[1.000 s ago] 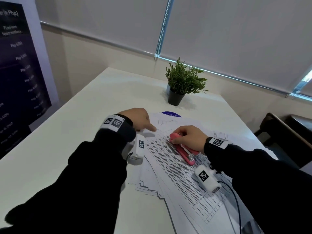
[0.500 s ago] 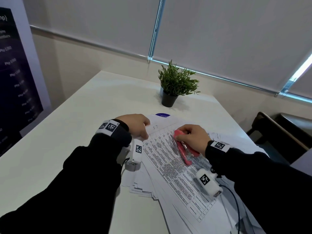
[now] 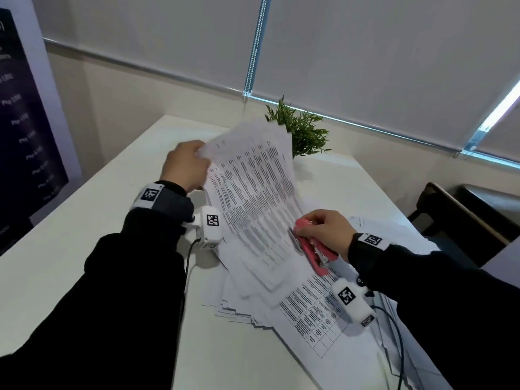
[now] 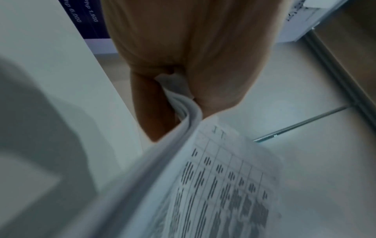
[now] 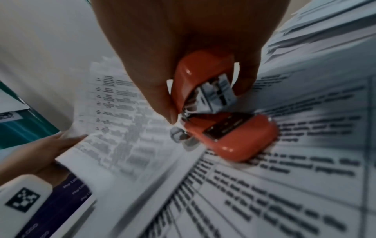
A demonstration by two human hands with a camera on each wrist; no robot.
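Observation:
My left hand (image 3: 185, 166) pinches the top corner of a few printed sheets (image 3: 253, 198) and holds them lifted and curled above the table; in the left wrist view the sheets' corner (image 4: 179, 96) sits between thumb and fingers. My right hand (image 3: 323, 230) grips a pink stapler (image 3: 315, 251), which rests on the paper pile (image 3: 318, 319) at the lifted sheets' lower right edge. In the right wrist view the stapler (image 5: 230, 128) stands with its jaws apart, its base on a printed page (image 5: 284, 185).
A white table (image 3: 84, 249) carries the spread pile of printed forms. A small potted plant (image 3: 301, 130) stands at the back, partly behind the lifted sheets. A dark chair (image 3: 464, 215) is at the right; a dark price banner (image 3: 22, 122) hangs on the left.
My left hand went from pressing on the pile to lifting a few sheets by their corner, up and back. My right hand stayed on the stapler, lower on the page.

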